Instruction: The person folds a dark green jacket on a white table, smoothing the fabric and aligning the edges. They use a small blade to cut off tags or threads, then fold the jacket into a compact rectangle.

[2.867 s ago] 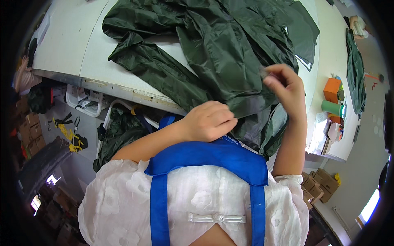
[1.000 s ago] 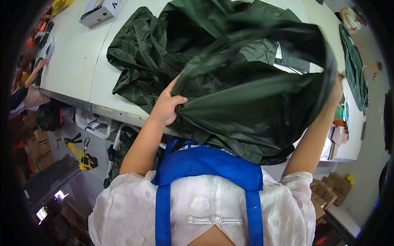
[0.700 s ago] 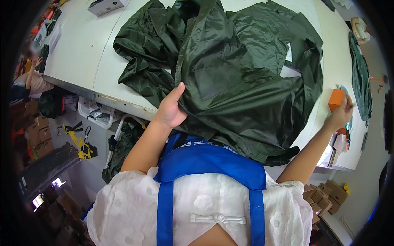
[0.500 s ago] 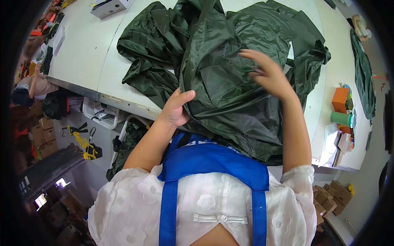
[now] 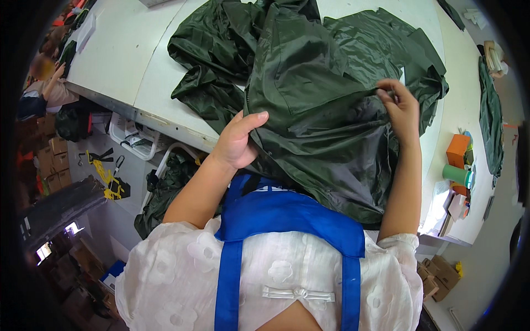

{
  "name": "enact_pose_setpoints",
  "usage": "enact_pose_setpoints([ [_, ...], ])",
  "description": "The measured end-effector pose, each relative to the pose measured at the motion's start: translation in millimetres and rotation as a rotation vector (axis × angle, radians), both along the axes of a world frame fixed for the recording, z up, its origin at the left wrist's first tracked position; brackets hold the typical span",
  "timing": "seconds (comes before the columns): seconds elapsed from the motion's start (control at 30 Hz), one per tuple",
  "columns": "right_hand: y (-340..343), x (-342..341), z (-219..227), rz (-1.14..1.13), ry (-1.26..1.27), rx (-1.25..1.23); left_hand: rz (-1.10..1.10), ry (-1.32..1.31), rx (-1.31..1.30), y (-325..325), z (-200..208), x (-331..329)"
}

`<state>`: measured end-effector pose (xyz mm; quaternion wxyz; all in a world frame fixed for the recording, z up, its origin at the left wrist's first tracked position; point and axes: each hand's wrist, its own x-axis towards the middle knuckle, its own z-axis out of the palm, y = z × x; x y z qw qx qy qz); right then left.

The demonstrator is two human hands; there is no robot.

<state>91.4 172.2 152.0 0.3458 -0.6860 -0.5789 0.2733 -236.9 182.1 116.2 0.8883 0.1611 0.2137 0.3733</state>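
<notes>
A dark green, shiny waterproof jacket lies crumpled on the white table, its near part hanging over the edge against my blue apron. Along its left side runs a zipper edge. My left hand is closed on that edge, thumb on top and fingers hidden beneath the cloth. My right hand pinches a fold of the jacket on the right and draws the fabric taut between the two hands. A small white label shows just beyond the right hand.
The white table has a metal-edged front. At its right stand an orange box and a green cylinder. Below the left edge sit a white basket and more dark green cloth. Another person is at the far left.
My right hand, loose above the jacket before, has moved right and taken a pinch of its fabric, covering the pocket patch with a stretched fold. The left hand keeps its hold.
</notes>
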Motion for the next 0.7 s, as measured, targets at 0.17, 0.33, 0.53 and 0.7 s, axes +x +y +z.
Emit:
enact_pose_setpoints([
  [0.17, -54, -63, 23, 0.047, 0.075, 0.165, 0.007, -0.079, -0.106, -6, 19, 9],
  [0.33, -65, -112, 22, 0.176, 0.062, 0.118, -0.007, -0.059, -0.076, -10, 19, 12],
  [0.53, -60, -126, 25, 0.101, 0.155, 0.154, 0.006, -0.040, -0.070, -13, 22, 13],
  [0.7, -60, -131, 22, 0.096, 0.125, 0.197, -0.005, -0.028, -0.057, -16, 24, 12],
])
